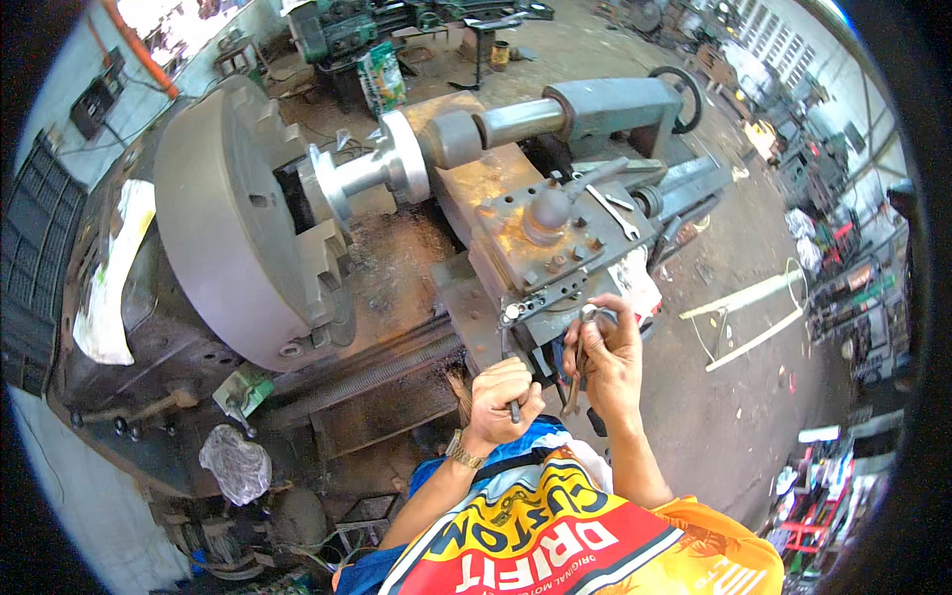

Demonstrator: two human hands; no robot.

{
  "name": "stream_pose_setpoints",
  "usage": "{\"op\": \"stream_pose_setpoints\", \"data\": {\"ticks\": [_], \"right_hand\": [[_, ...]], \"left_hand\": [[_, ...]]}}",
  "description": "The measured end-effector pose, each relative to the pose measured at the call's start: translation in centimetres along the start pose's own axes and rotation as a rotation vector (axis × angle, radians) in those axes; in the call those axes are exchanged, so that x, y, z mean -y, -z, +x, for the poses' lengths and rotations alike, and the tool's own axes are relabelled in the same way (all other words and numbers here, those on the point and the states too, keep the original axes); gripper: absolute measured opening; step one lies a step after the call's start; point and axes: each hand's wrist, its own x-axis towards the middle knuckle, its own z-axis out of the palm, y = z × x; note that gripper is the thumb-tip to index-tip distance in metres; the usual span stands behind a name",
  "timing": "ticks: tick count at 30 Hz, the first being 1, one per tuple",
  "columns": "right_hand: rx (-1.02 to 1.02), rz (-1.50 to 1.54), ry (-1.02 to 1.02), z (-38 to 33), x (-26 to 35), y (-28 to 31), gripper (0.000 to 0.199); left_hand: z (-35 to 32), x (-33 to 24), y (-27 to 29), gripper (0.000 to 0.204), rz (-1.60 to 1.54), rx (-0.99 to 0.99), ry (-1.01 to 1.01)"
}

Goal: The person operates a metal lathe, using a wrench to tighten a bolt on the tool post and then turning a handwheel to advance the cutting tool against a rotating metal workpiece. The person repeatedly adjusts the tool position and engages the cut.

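Two hands, lower centre: left hand (504, 394) grip closed on one dark rod (514, 410); right hand (607, 355) grip closed on one wrench (575, 382); one lathe (397, 208); green package (382, 77), upper centre.

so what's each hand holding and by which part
Left hand fists a thin dark metal rod mid-length; right hand pinches a slim dark metal wrench near its upper end.

— What's the person wearing?
— A bright jersey (555, 526), short-sleeved: yellow and orange, with a red band across it carrying big yellow block letters, and blue and white panels near the collar.
— Anything on the arms?
— A gold-coloured metal watch (462, 454) on the left wrist. Both forearms are bare, and neither hand (504, 389) wears a glove.
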Motion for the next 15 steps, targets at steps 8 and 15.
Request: {"op": "stream_pose_setpoints", "data": {"ticks": [8, 15], "right_hand": [[-0.099, 0.214, -0.597, -9.6, -4.6, 1.5, 0.023], [0.230, 0.042, -0.634, -12.4, -2.1, 2.0, 0.022]], "left_hand": [[0.0, 0.1, 0.2, 0.039, -0.016, -0.004, 0.034], [0.1, 0.1, 0.3, 0.038, -0.022, 0.017, 0.036]]}}
